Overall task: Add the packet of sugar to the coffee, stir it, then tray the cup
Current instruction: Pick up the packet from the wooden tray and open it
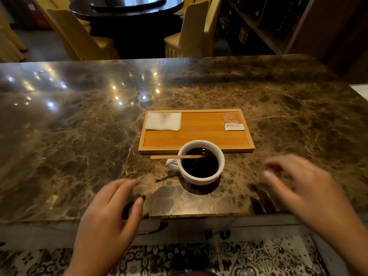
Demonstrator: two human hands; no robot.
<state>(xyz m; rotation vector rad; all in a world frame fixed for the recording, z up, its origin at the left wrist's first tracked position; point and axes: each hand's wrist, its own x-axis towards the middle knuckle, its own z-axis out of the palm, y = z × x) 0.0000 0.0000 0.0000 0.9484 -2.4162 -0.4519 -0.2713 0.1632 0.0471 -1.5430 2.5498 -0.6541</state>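
Observation:
A white cup [201,179] of dark coffee stands on the marble counter just in front of the wooden tray [196,150], handle to the left. A wooden stir stick [171,156] lies across its rim, one end in the coffee. An orange and white sugar packet [233,121] lies in the tray's far right corner. My left hand [111,216] hovers near the counter's front edge, left of the cup, fingers apart and empty. My right hand [304,188], blurred, is to the cup's right, fingers spread, holding nothing.
A folded white napkin [163,121] lies in the tray's far left corner. A white sheet [361,91] shows at the counter's right edge. Yellow-covered chairs [191,34] and a dark round table [127,8] stand beyond the counter; shelves are at the right.

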